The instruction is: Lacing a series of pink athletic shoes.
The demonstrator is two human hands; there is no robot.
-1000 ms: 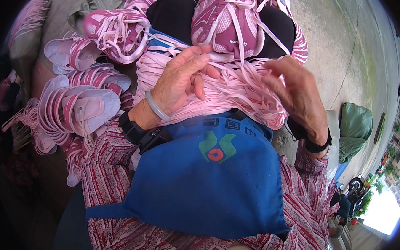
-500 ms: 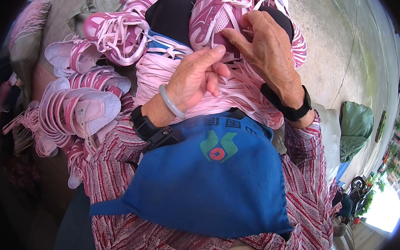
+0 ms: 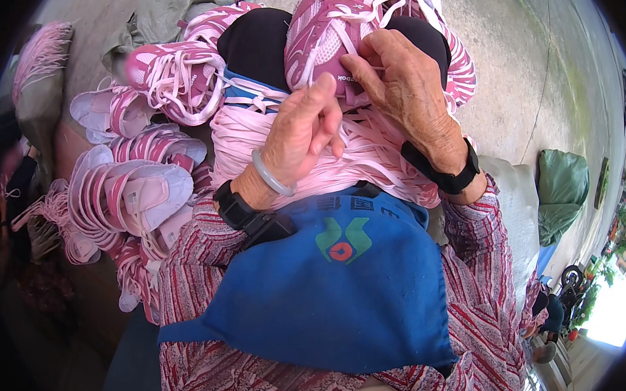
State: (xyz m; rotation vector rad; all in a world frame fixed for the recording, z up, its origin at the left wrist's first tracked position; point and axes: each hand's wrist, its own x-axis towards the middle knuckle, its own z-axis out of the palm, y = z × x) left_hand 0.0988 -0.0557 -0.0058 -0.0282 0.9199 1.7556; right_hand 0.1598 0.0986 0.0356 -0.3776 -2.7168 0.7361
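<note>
A pink and white shoe upper point(image 3: 336, 40), partly threaded with a pale shoelace, lies over my dark-clad knee. My right hand point(image 3: 409, 75) is at its right side, thumb and fingers bent around a shoelace at the eyelet edge. My left hand point(image 3: 298, 128), with a pale bangle at the wrist, is at the upper's near end. Its thumb points up against a strand of shoelace and its other fingers are curled; the exact grip is partly hidden. Under both hands, a thick bundle of loose pink shoelaces point(image 3: 252, 145) covers my lap, above the blue apron point(image 3: 334, 302).
At the left, a laced upper point(image 3: 180, 82) rests by my other knee, above stacked pink uppers point(image 3: 144, 184). More striped uppers point(image 3: 459, 72) hang beyond my right knee. A green bag point(image 3: 563, 187) stands on the concrete floor point(image 3: 512, 47) at right.
The view has shifted slightly. My left hand has turned a little more upright beside the upper, its fingers curled in. My right hand stays at the eyelet edge.
</note>
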